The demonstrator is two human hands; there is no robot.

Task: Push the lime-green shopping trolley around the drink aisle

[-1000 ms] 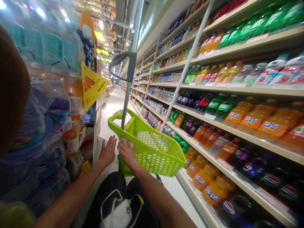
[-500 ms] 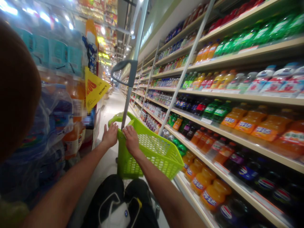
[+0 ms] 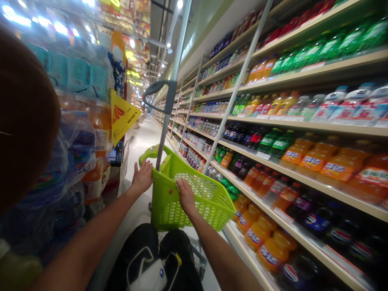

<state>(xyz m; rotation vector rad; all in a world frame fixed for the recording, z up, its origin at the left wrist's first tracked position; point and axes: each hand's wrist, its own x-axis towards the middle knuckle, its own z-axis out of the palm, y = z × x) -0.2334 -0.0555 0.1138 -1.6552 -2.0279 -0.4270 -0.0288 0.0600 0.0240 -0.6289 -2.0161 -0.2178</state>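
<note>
A lime-green shopping basket (image 3: 209,202) with a tall grey pull handle (image 3: 163,101) stands in the aisle just ahead of me. My left hand (image 3: 142,178) is closed on the basket's near left corner. My right hand (image 3: 184,194) grips the near rim, fingers curled over the edge. The basket looks to hold nothing.
Shelves of soft-drink bottles (image 3: 303,153) run along the right. Shrink-wrapped packs of bottles (image 3: 75,137) with a yellow price tag (image 3: 121,115) are stacked on the left. A black bag (image 3: 151,262) lies on my lap. The aisle floor (image 3: 148,129) stretches ahead.
My left hand went from flat beside the basket to gripping its corner. My right hand slid to the right along the near rim. The basket shifted slightly.
</note>
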